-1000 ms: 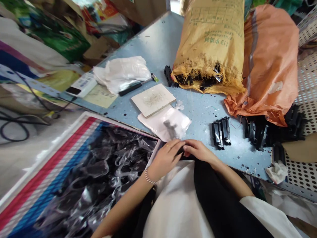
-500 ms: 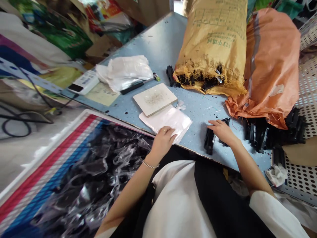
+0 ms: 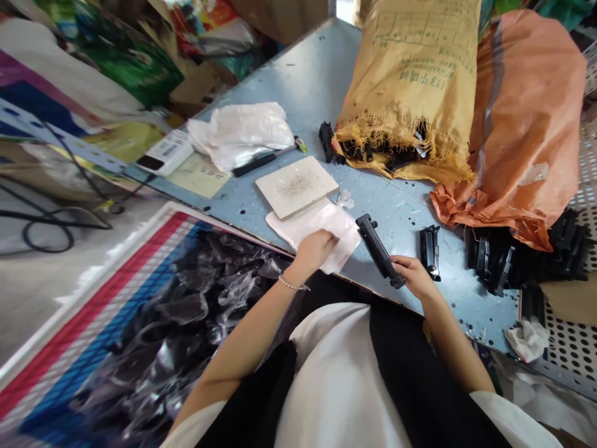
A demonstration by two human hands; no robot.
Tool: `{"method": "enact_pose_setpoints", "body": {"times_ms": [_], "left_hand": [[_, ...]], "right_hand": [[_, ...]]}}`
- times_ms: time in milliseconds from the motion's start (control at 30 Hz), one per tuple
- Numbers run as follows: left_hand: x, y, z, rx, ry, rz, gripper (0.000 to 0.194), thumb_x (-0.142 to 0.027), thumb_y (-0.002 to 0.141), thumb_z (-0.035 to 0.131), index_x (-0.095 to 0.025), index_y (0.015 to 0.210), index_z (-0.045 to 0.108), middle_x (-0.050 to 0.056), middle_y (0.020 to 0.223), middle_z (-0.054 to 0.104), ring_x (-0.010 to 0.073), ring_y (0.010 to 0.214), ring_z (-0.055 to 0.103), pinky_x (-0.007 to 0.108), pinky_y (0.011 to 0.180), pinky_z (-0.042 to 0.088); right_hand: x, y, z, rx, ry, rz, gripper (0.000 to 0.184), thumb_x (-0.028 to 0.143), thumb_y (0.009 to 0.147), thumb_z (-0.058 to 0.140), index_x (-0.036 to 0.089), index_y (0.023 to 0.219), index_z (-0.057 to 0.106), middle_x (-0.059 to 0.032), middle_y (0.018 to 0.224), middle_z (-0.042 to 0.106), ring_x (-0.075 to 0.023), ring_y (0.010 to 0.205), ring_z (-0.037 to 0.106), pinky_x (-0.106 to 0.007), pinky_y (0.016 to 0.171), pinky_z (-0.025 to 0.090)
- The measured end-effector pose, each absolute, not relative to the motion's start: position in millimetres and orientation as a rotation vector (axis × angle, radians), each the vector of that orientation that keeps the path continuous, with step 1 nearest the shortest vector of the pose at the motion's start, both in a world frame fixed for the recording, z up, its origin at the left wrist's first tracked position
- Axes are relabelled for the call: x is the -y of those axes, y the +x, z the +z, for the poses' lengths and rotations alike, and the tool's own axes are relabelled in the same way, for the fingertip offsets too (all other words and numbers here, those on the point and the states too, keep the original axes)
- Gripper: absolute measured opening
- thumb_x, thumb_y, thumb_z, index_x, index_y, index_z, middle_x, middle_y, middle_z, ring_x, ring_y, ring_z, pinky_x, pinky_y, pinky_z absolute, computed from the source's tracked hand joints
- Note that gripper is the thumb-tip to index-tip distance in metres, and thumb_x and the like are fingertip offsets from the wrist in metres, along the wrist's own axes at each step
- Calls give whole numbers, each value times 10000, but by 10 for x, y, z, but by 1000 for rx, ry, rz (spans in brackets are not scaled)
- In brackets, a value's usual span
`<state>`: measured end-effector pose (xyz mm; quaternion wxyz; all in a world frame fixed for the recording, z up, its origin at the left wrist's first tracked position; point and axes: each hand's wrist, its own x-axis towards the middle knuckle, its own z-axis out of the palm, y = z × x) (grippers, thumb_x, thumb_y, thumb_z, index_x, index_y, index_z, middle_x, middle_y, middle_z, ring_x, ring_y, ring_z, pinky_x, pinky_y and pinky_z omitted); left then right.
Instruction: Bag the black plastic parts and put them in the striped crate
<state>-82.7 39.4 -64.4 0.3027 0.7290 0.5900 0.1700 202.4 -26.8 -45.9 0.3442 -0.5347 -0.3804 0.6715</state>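
Note:
My right hand (image 3: 414,275) grips the lower end of a long black plastic part (image 3: 379,250), which tilts up to the left above the table's front edge. My left hand (image 3: 316,250) rests on a flat stack of clear plastic bags (image 3: 303,224), its fingers bent together at the top bag; the fingertips are partly hidden. A pale board (image 3: 297,186) with small specks or bits on it overlaps the back of the stack. On the table to the right of my right hand lies another black plastic part (image 3: 430,252).
A yellow woven sack (image 3: 405,81) and an orange sack (image 3: 527,124) spill black parts at the right. At the back left lie a white plastic bundle (image 3: 242,130) and a black pen-like tool (image 3: 254,165). Below left, a striped crate (image 3: 153,261) holds bagged black parts.
My right hand has lifted one black part off the table and moved it left towards the bags. My left hand's fingers have curled in more on the bag stack.

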Motion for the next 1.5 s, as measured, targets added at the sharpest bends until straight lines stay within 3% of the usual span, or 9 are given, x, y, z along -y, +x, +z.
{"method": "enact_pose_setpoints", "body": {"times_ms": [167,267,333,467,600,833,1067,1300,1500], "left_hand": [[-505,-946,-698,-1465,1533,664,186,-364,794,645,-183,751,652,14,726,673,176,678,619,287,652,480],[-496,-929,-738,-1472,1418,710,141,-320,800,627,-180,790,636,-8,648,641,155,580,586,273,582,475],[-477,-929,-748,-1489,1535,808,99,-215,827,554,-178,859,640,17,740,682,169,673,634,296,667,530],[-376,-971,-704,-1448,2119,899,335,-72,870,404,-153,1030,687,128,1116,703,251,1080,643,443,989,518],[-66,-856,-570,-1172,2425,901,503,-32,903,390,-151,1365,549,159,1320,622,255,1207,605,458,1045,514],[516,-515,-280,-894,2504,739,640,-103,920,454,-135,1538,294,188,1435,521,274,1336,522,446,1081,504],[723,-1201,-45,-1285,2354,691,384,-299,973,502,-207,1342,555,110,1211,680,241,1121,648,408,1024,526],[389,-2277,-893,-1900,2023,102,356,-254,790,533,-181,1107,677,171,1170,691,360,1010,681,497,860,563],[186,-1356,-665,-1746,2202,642,244,-263,949,454,-180,1001,678,129,1023,694,270,1010,644,415,957,510]], "right_hand": [[375,1842,-546,697,-1237,1969,312,422,664,835,137,691,709,-37,641,682,-97,503,542,-203,457,387],[453,1704,-655,478,-1156,2173,262,349,694,822,131,734,681,-71,730,714,-126,574,619,-193,464,433],[501,1600,-744,338,-1135,2271,195,275,748,786,125,804,675,-87,786,721,-137,645,656,-184,496,475],[510,1459,-865,147,-1065,2346,152,204,817,722,110,914,651,-93,824,703,-80,566,564,-128,415,408],[396,1369,-854,185,-984,2416,220,315,841,713,119,909,641,-40,729,622,-61,519,432,-124,400,361],[423,1176,-622,835,-1321,1777,213,355,783,750,165,744,662,36,625,555,-96,596,476,-197,557,425],[509,1562,-133,1366,-1238,1889,384,393,848,697,208,1185,700,-59,1040,737,-167,826,645,-335,798,528],[242,2449,-98,1644,-1741,797,303,326,940,524,250,1165,713,-116,1102,685,-268,968,622,-457,908,492],[-154,2876,-138,2062,-1837,407,452,15,835,476,233,1157,707,-119,1447,528,-343,1324,400,-500,1030,355]]}}
